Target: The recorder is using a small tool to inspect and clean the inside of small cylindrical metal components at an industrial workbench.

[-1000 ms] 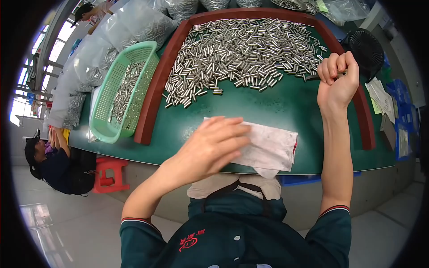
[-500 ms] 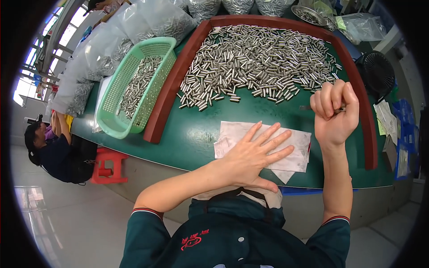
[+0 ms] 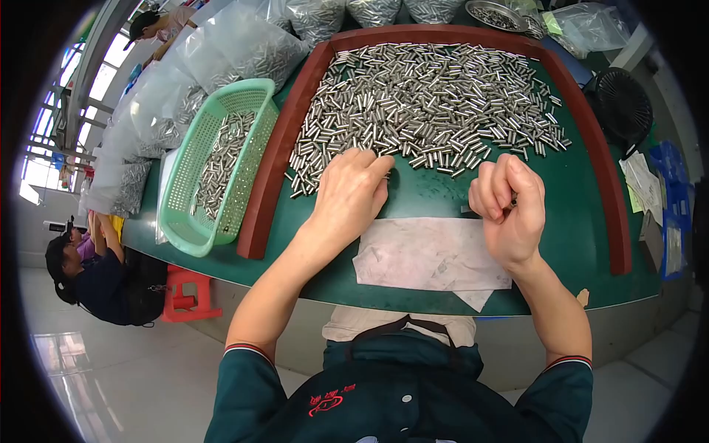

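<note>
Many short silver metal pins (image 3: 413, 96) lie heaped on the green tabletop. At the near edge of this heap is my left hand (image 3: 348, 188), knuckles up and fingers curled down; what its fingertips grip is hidden. My right hand (image 3: 513, 210) is closed in a loose fist above the right part of a stained white cloth (image 3: 425, 255). From its left side pokes the thin grey end of a flat tool (image 3: 467, 209), the rest covered by the fingers. The cloth lies flat near the table's front edge, a corner hanging toward me.
A dark red wooden frame (image 3: 266, 184) borders the pins on three sides. Left of it stands a green plastic basket (image 3: 188, 229) with more pins. Bags of pins (image 3: 251, 59) line the back and left. A black fan (image 3: 620, 107) stands right. A co-worker (image 3: 96, 273) sits far left.
My left hand has lifted off the cloth and moved up-left to the pins, its spread fingers now curled. My right hand has come left and lower, over the cloth, still closed.
</note>
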`<action>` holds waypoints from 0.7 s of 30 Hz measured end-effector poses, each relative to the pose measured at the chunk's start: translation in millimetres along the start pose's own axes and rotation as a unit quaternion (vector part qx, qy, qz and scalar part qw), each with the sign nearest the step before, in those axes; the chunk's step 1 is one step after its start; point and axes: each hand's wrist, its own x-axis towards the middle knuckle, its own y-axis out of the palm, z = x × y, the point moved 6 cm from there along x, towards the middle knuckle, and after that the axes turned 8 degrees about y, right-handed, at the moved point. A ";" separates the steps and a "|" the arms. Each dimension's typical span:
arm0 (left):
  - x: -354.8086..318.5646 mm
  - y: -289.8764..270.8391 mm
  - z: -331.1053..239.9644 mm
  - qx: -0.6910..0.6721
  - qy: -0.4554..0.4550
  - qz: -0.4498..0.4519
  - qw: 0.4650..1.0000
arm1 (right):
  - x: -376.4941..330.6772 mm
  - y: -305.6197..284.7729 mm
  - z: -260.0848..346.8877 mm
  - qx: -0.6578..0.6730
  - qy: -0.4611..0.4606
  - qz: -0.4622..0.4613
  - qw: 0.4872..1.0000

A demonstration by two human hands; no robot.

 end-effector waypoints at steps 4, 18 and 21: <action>2.2 5.6 -2.8 0.051 0.015 0.045 0.998 | 1.4 -1.5 -1.1 0.005 0.008 -0.007 1.000; -0.7 9.4 -10.9 -0.061 0.017 0.033 0.997 | -5.3 6.7 -20.8 -0.015 -0.001 0.008 1.000; -1.2 6.8 -6.1 -0.100 -0.013 0.016 0.995 | -5.2 5.8 -21.6 0.001 -0.023 -0.011 1.000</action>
